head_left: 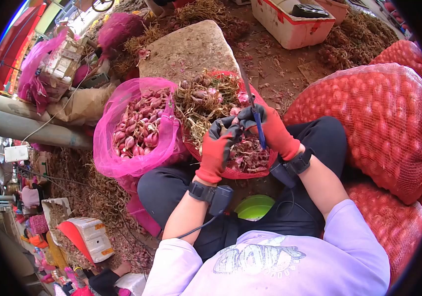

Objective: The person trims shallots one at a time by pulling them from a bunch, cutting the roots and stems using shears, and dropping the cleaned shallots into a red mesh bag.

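Note:
Both my hands wear red gloves with black fingertips and meet over a red basket (265, 165) of untrimmed shallots with dry roots. My right hand (272, 129) grips a blue-handled knife (256, 118), blade pointing up. My left hand (219, 148) pinches a small shallot right beside the blade. Left of the basket, a pink mesh bag (122, 118) holds trimmed purple shallots (139, 128). Black wrist devices with cables sit on both forearms.
Large red mesh sacks of shallots (383, 123) rise at my right. A flat stone block (188, 49) lies beyond the basket, a white crate (290, 22) further back. A green bowl (254, 207) rests between my legs. Shallot skins litter the ground; pipes (28, 128) lie at left.

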The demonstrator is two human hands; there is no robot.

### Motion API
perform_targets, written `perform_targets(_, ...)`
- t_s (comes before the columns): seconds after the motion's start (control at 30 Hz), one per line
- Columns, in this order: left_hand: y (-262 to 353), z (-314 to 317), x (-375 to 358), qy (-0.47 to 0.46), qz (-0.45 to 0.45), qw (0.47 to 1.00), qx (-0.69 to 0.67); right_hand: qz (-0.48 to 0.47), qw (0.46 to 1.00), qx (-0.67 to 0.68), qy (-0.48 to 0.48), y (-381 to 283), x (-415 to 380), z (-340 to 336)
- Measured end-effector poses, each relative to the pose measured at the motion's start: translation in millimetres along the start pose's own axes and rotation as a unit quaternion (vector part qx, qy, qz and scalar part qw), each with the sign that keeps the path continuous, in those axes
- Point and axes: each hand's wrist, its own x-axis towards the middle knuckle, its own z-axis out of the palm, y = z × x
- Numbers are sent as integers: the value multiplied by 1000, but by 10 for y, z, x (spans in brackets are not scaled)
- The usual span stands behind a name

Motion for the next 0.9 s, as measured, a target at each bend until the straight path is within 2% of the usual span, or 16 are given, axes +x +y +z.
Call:
perform_targets(0.07, 28, -26, 13, -29, -63, 994, -90, 16, 1000, -6, -3, 5, 6, -36)
perform_targets(0.17, 2, -61, 52, -45, -110, 974, -193, 8, 986, -166, 27, 7, 23, -40)
perform_targets(0.2, -13, -62, 38, -34, -110, 969, -219, -43, 960, -269, 69, 21, 38, -34)
perform_targets(0.27, 35, -36, 14, -13, -120, 966, -228, -140, 863, -461, 154, 58, 61, -34)
perform_targets(0.33, 127, -9, -5, 6, -134, 971, -199, -57, 962, -252, 86, 1, 62, -77)
perform_targets(0.4, 160, 42, -23, -6, -101, 975, -199, 39, 999, -28, 11, -113, 25, -92)
perform_targets(0.5, 37, -67, 5, -52, -62, 987, -142, 87, 994, -42, -51, -118, -8, -73)
perform_targets(0.6, 126, 10, -62, -64, -25, 998, -17, 30, 993, -105, -40, 98, 14, -77)
perform_targets(0.63, 181, 46, -85, -58, -12, 998, 33, 28, 995, -77, -55, 70, 12, -82)
perform_targets(0.73, 214, -28, -43, -68, -53, 994, 72, 28, 997, -2, -77, -45, -18, -86)
perform_targets(0.8, 216, -80, -15, -81, -129, 988, -36, 35, 997, 31, -66, -67, -33, -47)
perform_targets(0.83, 244, -82, -12, -87, -166, 978, -90, -9, 997, -69, -41, -40, -17, -45)
perform_targets(0.9, 337, -70, -43, -88, -148, 982, -79, -98, 959, -266, 10, 56, 31, -64)
